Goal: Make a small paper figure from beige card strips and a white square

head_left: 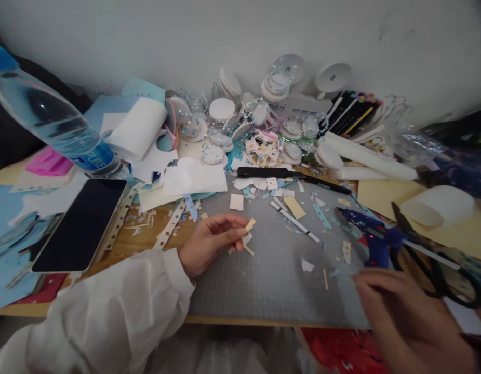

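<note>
Some strips (250,224) are pinched by the left hand (214,239); beyond the right hand (404,311), its grip too blurred to tell, scissors (406,223) are seen.

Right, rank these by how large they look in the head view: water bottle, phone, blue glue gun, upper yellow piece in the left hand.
1. Water bottle
2. Phone
3. Blue glue gun
4. Upper yellow piece in the left hand

This is apparent size only.

paper piece (250,224): pale yellow | cutting mat (267,291): grey (faintly gridded) | glue gun (384,239): blue | sleeve (119,296): white
</note>
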Motion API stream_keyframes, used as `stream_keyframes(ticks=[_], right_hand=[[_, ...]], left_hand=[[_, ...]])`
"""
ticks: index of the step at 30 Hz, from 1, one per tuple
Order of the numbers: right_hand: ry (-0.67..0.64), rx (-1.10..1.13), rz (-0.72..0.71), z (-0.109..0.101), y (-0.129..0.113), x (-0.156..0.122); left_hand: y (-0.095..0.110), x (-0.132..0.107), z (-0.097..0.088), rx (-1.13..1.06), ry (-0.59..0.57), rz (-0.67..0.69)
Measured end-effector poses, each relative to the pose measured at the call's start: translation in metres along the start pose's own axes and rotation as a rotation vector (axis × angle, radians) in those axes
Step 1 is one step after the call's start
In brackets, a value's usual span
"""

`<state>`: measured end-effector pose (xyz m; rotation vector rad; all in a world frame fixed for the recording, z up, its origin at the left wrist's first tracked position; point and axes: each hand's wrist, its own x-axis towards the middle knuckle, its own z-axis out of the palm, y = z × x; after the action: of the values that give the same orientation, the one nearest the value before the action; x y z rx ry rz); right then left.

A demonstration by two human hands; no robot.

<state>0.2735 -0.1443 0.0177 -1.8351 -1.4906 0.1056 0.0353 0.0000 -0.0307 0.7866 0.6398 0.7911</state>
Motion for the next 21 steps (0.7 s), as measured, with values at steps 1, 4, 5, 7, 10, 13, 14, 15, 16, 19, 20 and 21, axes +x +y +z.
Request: stream_keyframes(ticks=[1,4,5,7,10,13,14,15,16,19,20,21], right_hand=[[-0.08,0.073,-0.07,0.011,-0.01,0.005],[-0.218,0.255,-0.176,0.045,-0.031,0.025],[-0.27,0.306,-0.201,0.055,-0.035,0.032],[-0.358,0.443,-0.218,0.074,-0.044,0.045],[-0.483,0.68,-0.143,0.096,-0.054,0.055],[-0.542,0.853,-0.033,0.107,-0.059,0.058],[-0.544,0.893,-0.01,0.108,-0.059,0.059],[-0.542,0.925,0.004,0.109,-0.058,0.06],[-0.539,0.949,0.013,0.108,-0.055,0.062],[-0.55,0.948,0.048,0.105,-0.041,0.072],[-0.556,0.929,0.076,0.104,-0.033,0.075],[-0.556,0.908,0.111,0.103,-0.026,0.078]], left_hand=[[0.0,0.0,0.0,-0.02,-0.017,-0.014],[0.002,0.0,0.0,-0.074,-0.068,-0.033],[0.003,0.0,0.001,-0.088,-0.083,-0.037],[0.005,0.0,0.001,-0.108,-0.103,-0.043],[0.005,-0.001,0.001,-0.119,-0.108,-0.054],[0.004,0.0,0.0,-0.111,-0.098,-0.055],[0.004,0.0,0.0,-0.097,-0.093,-0.054],[0.005,0.0,0.0,-0.07,-0.087,-0.045],[0.005,-0.001,0.0,-0.02,-0.079,-0.023],[0.011,-0.001,-0.002,0.356,-0.006,0.156],[0.013,0.0,-0.003,0.547,0.026,0.244],[0.016,0.0,-0.005,0.744,0.049,0.329]])
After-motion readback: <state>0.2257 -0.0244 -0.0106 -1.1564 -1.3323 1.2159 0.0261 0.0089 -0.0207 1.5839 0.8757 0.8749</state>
